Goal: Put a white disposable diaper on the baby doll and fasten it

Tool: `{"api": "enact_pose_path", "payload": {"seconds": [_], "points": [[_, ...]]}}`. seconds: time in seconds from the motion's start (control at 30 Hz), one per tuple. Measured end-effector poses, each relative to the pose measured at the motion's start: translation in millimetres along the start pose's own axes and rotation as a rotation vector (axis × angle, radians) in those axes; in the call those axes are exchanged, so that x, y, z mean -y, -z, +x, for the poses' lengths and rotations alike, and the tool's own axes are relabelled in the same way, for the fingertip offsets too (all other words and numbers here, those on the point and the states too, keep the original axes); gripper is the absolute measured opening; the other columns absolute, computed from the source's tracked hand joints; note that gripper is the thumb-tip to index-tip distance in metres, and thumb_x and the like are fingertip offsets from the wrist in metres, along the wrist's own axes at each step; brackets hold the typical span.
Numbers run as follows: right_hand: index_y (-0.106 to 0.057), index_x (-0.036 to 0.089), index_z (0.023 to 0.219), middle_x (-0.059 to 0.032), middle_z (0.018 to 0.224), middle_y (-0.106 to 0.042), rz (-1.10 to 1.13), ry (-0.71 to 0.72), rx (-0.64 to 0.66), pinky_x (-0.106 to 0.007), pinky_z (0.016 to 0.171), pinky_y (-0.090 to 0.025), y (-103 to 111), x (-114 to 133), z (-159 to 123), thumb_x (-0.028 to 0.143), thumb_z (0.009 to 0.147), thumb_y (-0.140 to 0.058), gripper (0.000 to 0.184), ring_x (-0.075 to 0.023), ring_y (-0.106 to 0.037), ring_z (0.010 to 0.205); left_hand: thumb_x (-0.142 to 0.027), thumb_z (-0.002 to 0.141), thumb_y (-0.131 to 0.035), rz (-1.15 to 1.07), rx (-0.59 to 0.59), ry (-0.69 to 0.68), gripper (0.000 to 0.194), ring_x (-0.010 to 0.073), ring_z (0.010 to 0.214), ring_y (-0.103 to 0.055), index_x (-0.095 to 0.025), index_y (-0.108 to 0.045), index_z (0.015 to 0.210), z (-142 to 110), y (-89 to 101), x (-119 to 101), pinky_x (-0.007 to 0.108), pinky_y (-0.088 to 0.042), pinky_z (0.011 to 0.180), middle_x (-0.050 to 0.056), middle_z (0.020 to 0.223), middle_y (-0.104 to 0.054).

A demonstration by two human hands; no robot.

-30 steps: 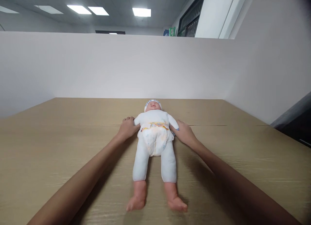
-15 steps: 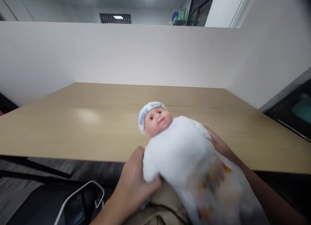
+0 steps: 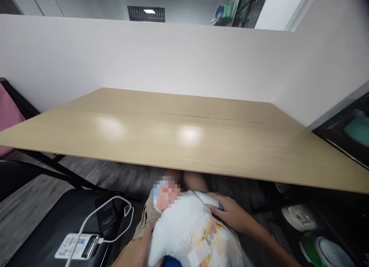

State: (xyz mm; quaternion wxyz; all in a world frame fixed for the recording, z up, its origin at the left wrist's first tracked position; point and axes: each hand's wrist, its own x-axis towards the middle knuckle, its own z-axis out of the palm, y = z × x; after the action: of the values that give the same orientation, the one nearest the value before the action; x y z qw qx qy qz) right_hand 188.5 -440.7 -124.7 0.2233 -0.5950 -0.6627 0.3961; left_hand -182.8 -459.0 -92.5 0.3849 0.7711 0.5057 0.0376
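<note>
A baby doll [image 3: 181, 224] in a white top and cap lies tilted across my lap, just below the table's near edge. Its head points to the upper left, and a printed diaper covers its lower body. My right hand [image 3: 227, 211] wraps around the doll's sleeved arm on the right side. On the other side, my left hand [image 3: 148, 234] holds the doll's flank, with most of its fingers hidden by the body.
The wooden table [image 3: 173, 144] spans the view ahead, backed by a white partition [image 3: 173, 55]. To the left stands a black chair [image 3: 57, 217] bearing a power bank [image 3: 76, 246] with a white cable [image 3: 95, 209]. Round containers [image 3: 323, 247] sit low at the right.
The doll has come down from above the table edge onto my lap, both hands moving with it. My view has tilted downward, showing more of the chair and floor.
</note>
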Motion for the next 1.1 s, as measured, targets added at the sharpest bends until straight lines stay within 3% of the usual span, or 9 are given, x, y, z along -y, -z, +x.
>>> {"api": "enact_pose_path", "payload": {"seconds": [0.17, 0.3, 0.37, 0.47, 0.6, 0.73, 0.87, 0.97, 1.1], "points": [[-0.083, 0.027, 0.116, -0.0093, 0.122, -0.080, -0.002, -0.057, 0.021, -0.050, 0.109, -0.055, 3, -14, -24, 0.059, 0.109, -0.051, 0.046, -0.0314, -0.073, 0.118, -0.044, 0.079, -0.081, 0.215, 0.113, 0.079, 0.085, 0.0449, 0.127, -0.073, -0.021, -0.057, 0.157, 2, -3.4, 11, 0.053, -0.053, 0.113, 0.020, 0.141, -0.075], [-0.081, 0.029, 0.118, -0.0072, 0.122, -0.080, 0.091, -0.064, 0.111, -0.042, 0.104, -0.056, 5, 9, -49, 0.060, 0.109, -0.054, 0.042, -0.0291, -0.073, 0.116, -0.050, 0.077, -0.090, 0.342, 0.117, 0.037, 0.096, 0.0540, 0.153, -0.047, -0.017, -0.057, 0.160, 9, 16.9, -25, 0.069, -0.032, 0.128, 0.026, 0.165, -0.055], [-0.082, 0.030, 0.117, -0.0072, 0.122, -0.080, 0.088, -0.064, 0.067, -0.042, 0.104, -0.055, 1, 16, -52, 0.059, 0.107, -0.057, 0.039, -0.0296, -0.073, 0.117, -0.055, 0.088, -0.083, 0.211, 0.126, -0.163, 0.085, 0.0461, 0.155, -0.045, -0.023, -0.055, 0.162, 27, 23.1, -51, 0.064, -0.032, 0.130, 0.021, 0.167, -0.053], [-0.083, 0.028, 0.108, -0.0072, 0.112, -0.082, 0.047, -0.050, 0.017, -0.042, 0.098, -0.055, -5, 15, -50, 0.055, 0.108, -0.056, 0.038, -0.0296, -0.074, 0.110, -0.055, 0.103, -0.069, -0.095, 0.202, -0.559, 0.058, 0.0310, 0.138, -0.060, -0.030, -0.059, 0.155, 69, 15.4, -79, 0.045, -0.045, 0.120, 0.012, 0.150, -0.067], [-0.082, 0.026, 0.093, -0.0068, 0.100, -0.081, 0.014, 0.001, -0.021, -0.040, 0.092, -0.056, -12, 0, -44, 0.051, 0.108, -0.054, 0.041, -0.0282, -0.075, 0.101, -0.056, 0.101, -0.072, -0.213, 0.276, -0.811, 0.040, 0.0277, 0.117, -0.066, -0.026, -0.076, 0.127, 112, -14.3, -84, 0.039, -0.048, 0.109, 0.009, 0.119, -0.080], [-0.080, 0.023, 0.089, -0.0084, 0.094, -0.080, -0.002, -0.018, -0.112, -0.040, 0.087, -0.058, -16, -28, -37, 0.054, 0.107, -0.053, 0.045, -0.0277, -0.075, 0.092, -0.062, 0.097, -0.077, -0.340, 0.244, -0.797, 0.041, 0.0251, 0.109, -0.068, -0.025, -0.080, 0.114, 117, -28.9, -77, 0.038, -0.046, 0.107, 0.007, 0.112, -0.083], [-0.082, 0.022, 0.104, -0.0118, 0.103, -0.082, -0.025, -0.073, -0.248, -0.049, 0.096, -0.060, -15, -47, -28, 0.060, 0.105, -0.054, 0.047, -0.0329, -0.077, 0.099, -0.062, 0.096, -0.078, -0.438, 0.218, -0.758, 0.042, 0.0229, 0.100, -0.071, -0.021, -0.081, 0.105, 106, -22.3, -75, 0.038, -0.046, 0.102, 0.008, 0.105, -0.085], [-0.076, 0.024, 0.134, -0.0139, 0.127, -0.080, 0.049, -0.023, -0.244, -0.052, 0.109, -0.057, -15, -33, -25, 0.059, 0.105, -0.058, 0.049, -0.0338, -0.074, 0.120, -0.061, 0.096, -0.079, -0.523, 0.240, -0.703, 0.042, 0.0224, 0.097, -0.073, -0.019, -0.081, 0.097, 97, -10.8, -73, 0.038, -0.048, 0.101, 0.010, 0.100, -0.086], [-0.072, 0.030, 0.143, -0.0121, 0.147, -0.069, 0.126, 0.154, 0.003, -0.048, 0.120, -0.051, -20, 16, -26, 0.052, 0.108, -0.057, 0.044, -0.0308, -0.066, 0.137, -0.073, 0.070, -0.094, -0.725, 0.417, -0.513, 0.060, 0.0230, 0.087, -0.077, -0.018, -0.076, 0.090, 84, 4.5, -58, 0.036, -0.059, 0.090, 0.007, 0.085, -0.082]]}}
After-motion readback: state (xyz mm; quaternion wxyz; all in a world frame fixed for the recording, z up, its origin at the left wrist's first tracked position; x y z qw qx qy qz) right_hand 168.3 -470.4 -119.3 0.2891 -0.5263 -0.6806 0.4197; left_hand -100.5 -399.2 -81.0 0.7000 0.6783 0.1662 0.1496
